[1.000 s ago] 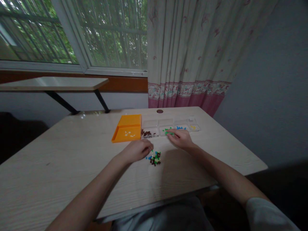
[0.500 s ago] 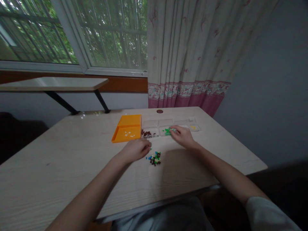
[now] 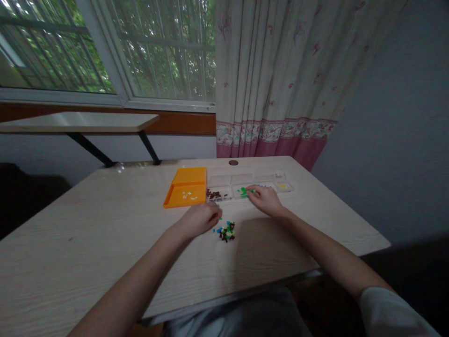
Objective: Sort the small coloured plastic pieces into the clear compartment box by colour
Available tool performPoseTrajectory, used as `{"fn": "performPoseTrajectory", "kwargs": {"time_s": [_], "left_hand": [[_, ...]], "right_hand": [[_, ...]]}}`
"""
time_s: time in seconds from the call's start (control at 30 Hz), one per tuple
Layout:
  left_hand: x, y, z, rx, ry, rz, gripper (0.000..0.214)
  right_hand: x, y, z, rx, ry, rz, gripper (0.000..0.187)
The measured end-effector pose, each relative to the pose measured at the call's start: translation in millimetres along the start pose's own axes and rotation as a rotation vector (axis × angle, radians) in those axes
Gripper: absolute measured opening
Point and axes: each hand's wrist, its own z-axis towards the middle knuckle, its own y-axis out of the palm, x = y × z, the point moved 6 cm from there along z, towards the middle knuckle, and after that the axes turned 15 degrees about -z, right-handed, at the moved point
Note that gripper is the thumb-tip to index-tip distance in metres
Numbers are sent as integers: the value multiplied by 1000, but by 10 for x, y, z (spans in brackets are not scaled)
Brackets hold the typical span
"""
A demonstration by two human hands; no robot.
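Note:
My left hand (image 3: pixel 202 219) rests low over the table with its fingers curled together; what they hold, if anything, is hidden. A small green piece lies close to its fingertips. In front of it is a mixed pile of tiny brown, green, blue and pale building bricks (image 3: pixel 227 231). My right hand (image 3: pixel 265 199) is at a clear compartment box (image 3: pixel 227 198), its fingertips pinched over the compartment with green bricks (image 3: pixel 242 191). Whether a brick is between those fingers is too small to see. Brown bricks (image 3: pixel 214 194) fill part of the compartment to the left.
An open orange case (image 3: pixel 189 177) with several white pieces (image 3: pixel 189 195) stands left of the clear box. Yellow pieces (image 3: pixel 282 186) lie in its far-right compartment. A raised shelf (image 3: pixel 80 120) is at the back left, a curtain (image 3: pixel 266 84) behind the table (image 3: pixel 115 243).
My right hand has shifted very slightly, and blue pieces now show just behind it in the clear box. My left hand and the pile look nearly the same.

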Motion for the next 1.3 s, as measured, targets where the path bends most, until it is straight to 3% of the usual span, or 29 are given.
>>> {"fn": "performPoseTrajectory", "kwargs": {"time_s": [0.17,0.37,0.97,1.3], "left_hand": [[32,-50,14,104,-36,-114,16],[121,-76,46,208,20,-178,12],[236,-89,17,256,87,-113,12],[189,-101,25,286,40,-140,16]], "right_hand": [[-401,40,-127,-63,-206,107,20],[-674,26,-207,-223,-188,265,17],[-605,154,-203,-310,-36,515,21],[-577,60,-193,-145,-81,444,16]]}}
